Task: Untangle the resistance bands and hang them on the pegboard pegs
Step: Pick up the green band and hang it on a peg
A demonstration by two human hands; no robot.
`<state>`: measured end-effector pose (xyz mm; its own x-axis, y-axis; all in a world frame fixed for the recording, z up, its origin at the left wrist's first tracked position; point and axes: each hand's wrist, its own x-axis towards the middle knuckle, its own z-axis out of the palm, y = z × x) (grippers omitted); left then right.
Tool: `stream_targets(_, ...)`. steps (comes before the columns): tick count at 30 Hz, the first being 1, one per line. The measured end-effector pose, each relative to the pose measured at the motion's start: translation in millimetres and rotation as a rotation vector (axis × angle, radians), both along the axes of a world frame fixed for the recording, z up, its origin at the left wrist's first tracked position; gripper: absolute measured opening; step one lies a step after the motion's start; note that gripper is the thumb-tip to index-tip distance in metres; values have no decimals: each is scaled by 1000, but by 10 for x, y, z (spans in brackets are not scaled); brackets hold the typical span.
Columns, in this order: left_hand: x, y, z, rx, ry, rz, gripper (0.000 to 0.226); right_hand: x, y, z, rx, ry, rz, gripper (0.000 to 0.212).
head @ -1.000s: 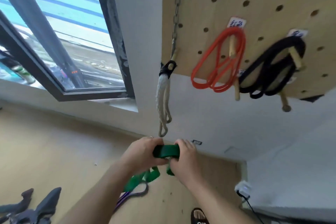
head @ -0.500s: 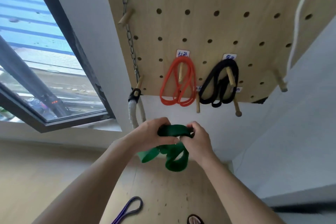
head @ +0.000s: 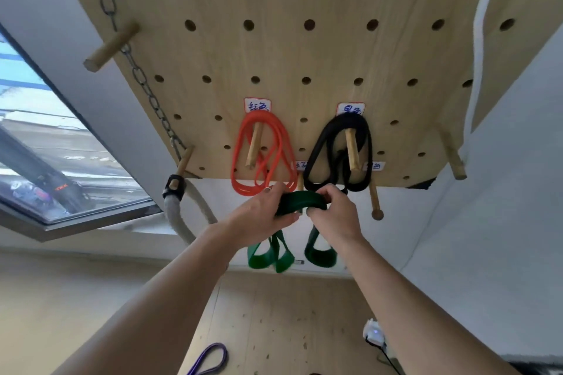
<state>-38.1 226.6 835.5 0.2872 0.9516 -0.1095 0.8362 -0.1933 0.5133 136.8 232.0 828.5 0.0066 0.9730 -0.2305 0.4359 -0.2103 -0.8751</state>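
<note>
Both the left hand [head: 262, 216] and right hand [head: 333, 213], gripping the flat dark-green resistance band [head: 300, 202], have risen to the perforated wooden pegboard [head: 304, 55]'s lower edge, so hanging it looks imminent.

Your left hand [head: 262, 216] and right hand [head: 335, 216] hold a band [head: 300, 202] just below the pegboard [head: 304, 55]. Two bands hang above on pegs, side by side. Another band [head: 210, 359] lies on the floor [head: 289, 329] beneath.
</note>
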Motion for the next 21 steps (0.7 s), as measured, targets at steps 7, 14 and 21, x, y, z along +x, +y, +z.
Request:
stream_targets(7, 73, 355, -266, 171, 194, 34, 31, 0, 368, -306, -34, 26, -53, 30)
stream_targets(14, 209, 542, -436, 371, 295, 36, 27, 32, 526, -420, 19, 8, -54, 27)
stream_targets(21, 229, 464, -544, 487, 404, 99, 37, -49, 515, -575, 108, 2, -61, 25)
